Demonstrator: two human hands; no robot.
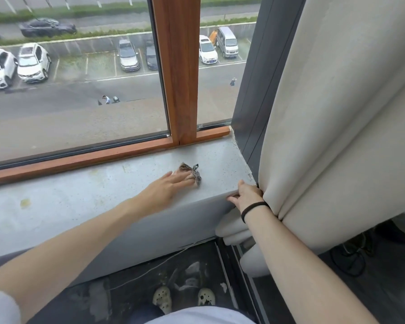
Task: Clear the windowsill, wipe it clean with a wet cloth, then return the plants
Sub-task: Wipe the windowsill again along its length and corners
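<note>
Two hands are on the grey windowsill (84, 206), and it carries no plants, so I judge the clearing done and the wiping step in hand. The left hand (166, 188) presses flat on a small checked cloth (195, 172) toward the sill's right end. Its fingers are straight and close together, and the cloth bunches out beyond the fingertips. The right hand (247, 197) clasps the sill's front corner, thumb on top and fingers curled along the front face, hard against the cream curtain (337, 136).

The next move probably calls for firm strokes leftward along the sill, where a yellowish stain (25, 203) and dull patches show. The corner by the curtain also needs a pass.

The plants are nowhere in view, so where they wait cannot be told. Most of the cloth lies hidden under the palm, and whether it is wet is not clear. The sill's left end is cut off by the frame edge.
</note>
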